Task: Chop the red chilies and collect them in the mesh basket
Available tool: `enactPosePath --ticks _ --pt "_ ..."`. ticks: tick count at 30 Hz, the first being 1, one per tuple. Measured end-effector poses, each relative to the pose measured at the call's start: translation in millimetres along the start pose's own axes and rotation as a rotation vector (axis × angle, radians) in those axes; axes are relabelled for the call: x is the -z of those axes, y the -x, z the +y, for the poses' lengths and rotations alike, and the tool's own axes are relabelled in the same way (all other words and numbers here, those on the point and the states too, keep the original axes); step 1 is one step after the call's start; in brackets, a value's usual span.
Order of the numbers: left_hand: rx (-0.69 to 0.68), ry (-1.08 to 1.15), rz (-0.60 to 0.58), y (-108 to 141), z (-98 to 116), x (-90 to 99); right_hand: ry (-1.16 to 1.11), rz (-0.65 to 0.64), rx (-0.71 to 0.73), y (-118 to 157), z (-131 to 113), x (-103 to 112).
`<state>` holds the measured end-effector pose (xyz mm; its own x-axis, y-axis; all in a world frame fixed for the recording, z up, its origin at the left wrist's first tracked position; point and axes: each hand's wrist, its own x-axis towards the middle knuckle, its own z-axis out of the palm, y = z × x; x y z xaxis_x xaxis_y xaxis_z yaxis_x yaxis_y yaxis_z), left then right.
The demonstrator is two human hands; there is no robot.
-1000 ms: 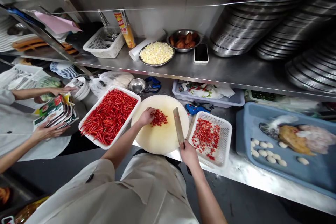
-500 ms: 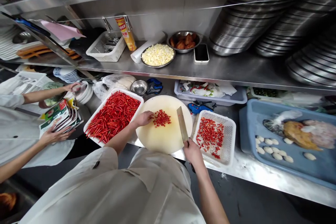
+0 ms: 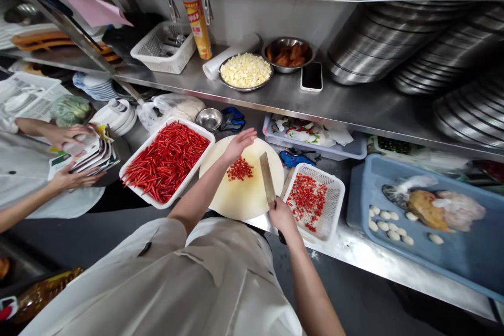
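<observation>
My left hand (image 3: 239, 145) is raised over the far part of the round white cutting board (image 3: 228, 202), fingers stretched out and nothing in it. Just below it, a small pile of chopped red chili (image 3: 240, 169) lies on the board. The handle of a cleaver (image 3: 268, 178) is in my right hand (image 3: 280, 214), at the board's right edge, with the blade over the board. To the left stands a white basket of whole red chilies (image 3: 169, 160). A white perforated basket (image 3: 334, 205) holding chopped chili is on the right.
At the left, another person's hands (image 3: 74, 176) hold a stack of packets (image 3: 92, 152). A metal shelf (image 3: 275, 102) crosses behind the board, bearing bowls and a phone (image 3: 312, 76). A blue tub (image 3: 468, 252) stands at the right.
My left hand has lifted from beside the chili pile and opened, moving up and to the right. The cleaver stays in my right hand. The other person's hands have come together on the packets.
</observation>
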<state>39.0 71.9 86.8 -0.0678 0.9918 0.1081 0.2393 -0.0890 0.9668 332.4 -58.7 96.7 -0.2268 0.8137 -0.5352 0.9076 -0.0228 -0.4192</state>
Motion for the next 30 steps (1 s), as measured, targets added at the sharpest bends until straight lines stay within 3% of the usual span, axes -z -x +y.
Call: enactPosePath --ticks 2,4,7,10,14,17,19,21,26,30 --pt "-0.035 -0.180 0.029 7 -4 9.5 0.045 -0.015 0.014 2 -7 2" --pt "-0.011 -0.434 0.040 32 -19 21.6 0.078 -0.019 0.024 4 -19 1" --pt "-0.016 -0.690 -0.072 76 -47 29.7 0.077 -0.025 0.050 6 -42 -5" --pt "-0.089 -0.779 -0.175 101 -61 20.0 0.005 -0.062 0.103 5 -50 -9" --pt "-0.119 -0.802 -0.164 118 -58 -10.6 -0.298 -0.158 0.113 4 -10 -20" --pt "-0.090 -0.815 -0.070 124 -58 -35.0 -0.633 -0.202 -0.027 3 27 -38" --pt "-0.053 -0.817 0.030 120 -60 -46.8 -0.829 -0.203 -0.081 0 34 -52" --pt "-0.016 -0.811 0.113 113 -61 -52.9 -0.934 -0.207 -0.086 -4 24 -65" --pt "0.033 -0.727 0.171 107 -56 -46.4 -0.898 -0.295 -0.003 -15 -38 -86" --pt "0.103 -0.699 0.314 110 -49 -35.4 -0.901 -0.365 0.095 -16 -64 -83"
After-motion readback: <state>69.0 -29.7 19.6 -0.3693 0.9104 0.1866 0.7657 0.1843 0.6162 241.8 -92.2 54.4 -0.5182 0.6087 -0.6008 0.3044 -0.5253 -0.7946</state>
